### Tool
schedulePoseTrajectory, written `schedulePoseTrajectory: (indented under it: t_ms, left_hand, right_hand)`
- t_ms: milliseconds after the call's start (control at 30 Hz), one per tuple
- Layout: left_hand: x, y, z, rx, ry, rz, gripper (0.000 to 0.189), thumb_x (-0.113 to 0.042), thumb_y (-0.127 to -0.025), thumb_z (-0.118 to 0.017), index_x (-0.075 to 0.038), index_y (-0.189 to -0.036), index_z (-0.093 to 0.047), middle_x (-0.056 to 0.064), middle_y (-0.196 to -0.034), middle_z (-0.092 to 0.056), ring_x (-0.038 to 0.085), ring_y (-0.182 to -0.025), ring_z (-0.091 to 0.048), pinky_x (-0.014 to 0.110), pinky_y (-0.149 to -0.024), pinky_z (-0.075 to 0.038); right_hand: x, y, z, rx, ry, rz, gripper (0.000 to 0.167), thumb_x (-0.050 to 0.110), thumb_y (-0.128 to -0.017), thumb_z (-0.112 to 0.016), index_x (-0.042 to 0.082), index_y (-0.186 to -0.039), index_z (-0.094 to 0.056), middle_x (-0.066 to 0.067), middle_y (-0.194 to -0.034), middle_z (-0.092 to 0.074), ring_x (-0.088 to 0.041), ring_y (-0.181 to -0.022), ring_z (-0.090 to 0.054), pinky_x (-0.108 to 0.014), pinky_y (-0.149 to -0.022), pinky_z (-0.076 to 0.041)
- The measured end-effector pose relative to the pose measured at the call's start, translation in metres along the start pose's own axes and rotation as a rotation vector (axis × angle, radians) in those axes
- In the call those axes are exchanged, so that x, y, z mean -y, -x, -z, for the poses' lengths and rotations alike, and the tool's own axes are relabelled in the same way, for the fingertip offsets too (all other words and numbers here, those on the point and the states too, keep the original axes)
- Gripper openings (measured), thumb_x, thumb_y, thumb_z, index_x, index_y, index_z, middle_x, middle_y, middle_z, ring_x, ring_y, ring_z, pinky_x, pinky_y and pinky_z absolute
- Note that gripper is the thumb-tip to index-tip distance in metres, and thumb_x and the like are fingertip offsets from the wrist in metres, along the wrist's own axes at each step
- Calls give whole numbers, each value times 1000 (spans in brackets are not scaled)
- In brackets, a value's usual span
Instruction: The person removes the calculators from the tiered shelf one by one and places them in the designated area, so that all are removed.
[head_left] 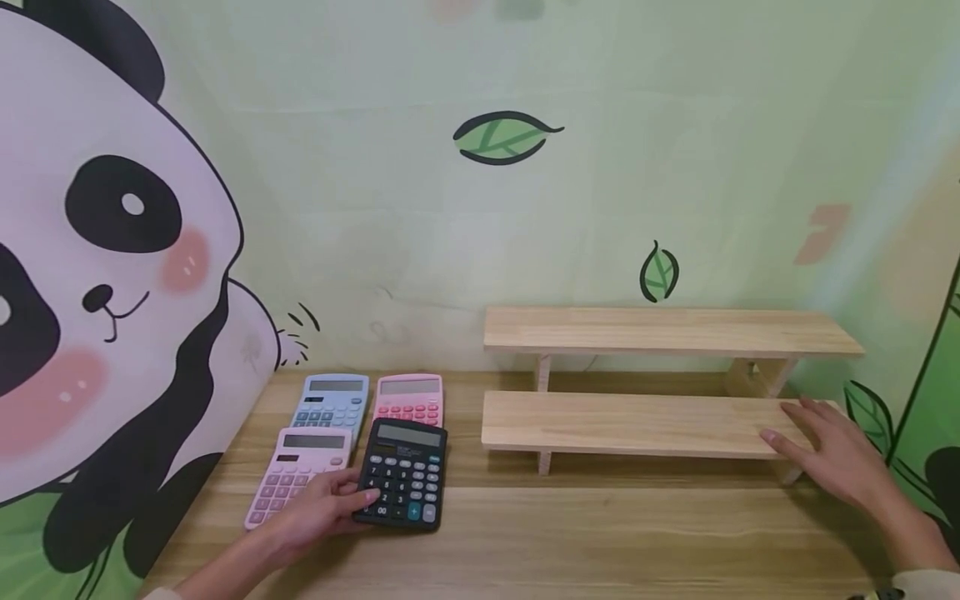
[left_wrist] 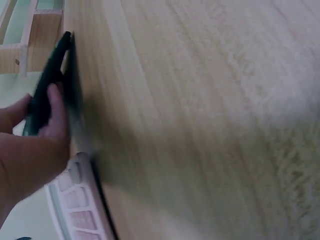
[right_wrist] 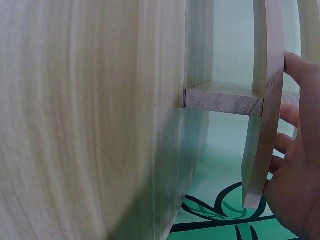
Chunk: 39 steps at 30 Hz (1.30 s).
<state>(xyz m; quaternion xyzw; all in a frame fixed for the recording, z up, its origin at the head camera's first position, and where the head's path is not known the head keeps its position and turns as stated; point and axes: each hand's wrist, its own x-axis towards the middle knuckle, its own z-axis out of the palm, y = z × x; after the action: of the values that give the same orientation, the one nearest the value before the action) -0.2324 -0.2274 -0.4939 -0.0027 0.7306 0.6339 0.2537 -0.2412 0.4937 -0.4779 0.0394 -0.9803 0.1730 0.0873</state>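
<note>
My left hand [head_left: 322, 507] pinches a black calculator [head_left: 405, 475] by its left edge, thumb on the key side. In the left wrist view the calculator [left_wrist: 47, 90] is seen edge-on and tilted above the table. My right hand [head_left: 836, 450] rests on the right end of the lower board of a two-tier wooden shelf [head_left: 630, 423], its fingers lying on the top face. The right wrist view shows the same hand [right_wrist: 300, 150] against the board, with a support leg [right_wrist: 225, 100] below.
A lilac calculator [head_left: 296, 467] lies beside my left hand. Behind are a blue calculator [head_left: 333, 400] and a pink calculator [head_left: 408, 396], its lower part hidden by the black one. The wooden table [head_left: 600, 533] meets a green wall cloth [head_left: 360, 208] printed with a panda.
</note>
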Motion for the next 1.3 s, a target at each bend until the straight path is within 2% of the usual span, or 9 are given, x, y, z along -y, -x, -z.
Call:
schedulePoseTrajectory:
  t_ms: [133,200,400,600,767,1000,1300]
  left_hand:
    - [-7,0,-4,-166,-180,34,72,-18,-99,-76,18,-150,-40,29,-132,-67,30,-109,-73,43,-90,-64]
    - [-9,1,-4,-221,-263,53,71,-18,-98,-78,19,-147,-44,28,-128,-69,28,-106,-73,43,-88,-65]
    - [-12,3,-3,-295,-435,73,63,-16,-94,-82,18,-138,-54,15,-110,-76,21,-96,-71,38,-80,-65]
    - [-15,9,-4,-337,-578,4,50,-12,-88,-87,15,-124,-65,7,-93,-76,17,-81,-69,33,-69,-62]
    - [-17,10,-4,-354,-674,-24,46,-11,-86,-88,13,-120,-68,8,-92,-75,16,-76,-69,32,-65,-61]
    - [-19,10,-4,-359,-831,-103,42,-13,-82,-90,10,-112,-72,9,-91,-77,22,-86,-73,42,-78,-63]
    - [-19,5,-9,-343,-898,-106,45,-12,-81,-91,12,-114,-71,10,-90,-77,22,-84,-73,42,-77,-64]
  right_hand:
    - [-1,0,0,-12,-3,8,79,50,-106,-59,-14,-150,-44,-49,-151,-34,-69,-139,-27,-85,-103,-27]
    - [-2,0,-1,-14,-6,10,79,49,-106,-59,-14,-150,-44,-49,-151,-34,-70,-139,-26,-85,-103,-27]
    - [-1,0,-2,-11,-13,10,79,50,-106,-59,-14,-150,-44,-48,-152,-33,-70,-139,-26,-85,-102,-27]
    - [-1,-1,-1,-7,-11,10,79,49,-106,-59,-14,-150,-43,-49,-151,-33,-70,-139,-26,-86,-102,-26]
    - [0,-1,-2,-15,-1,7,80,50,-106,-59,-15,-149,-45,-49,-150,-34,-70,-139,-27,-85,-102,-27]
    - [-1,1,-3,-9,-12,5,79,49,-106,-59,-15,-149,-44,-48,-152,-33,-70,-139,-26,-85,-102,-27]
    - [-1,1,-4,-30,-9,9,79,49,-106,-60,-15,-149,-44,-48,-151,-34,-69,-140,-26,-85,-102,-26]
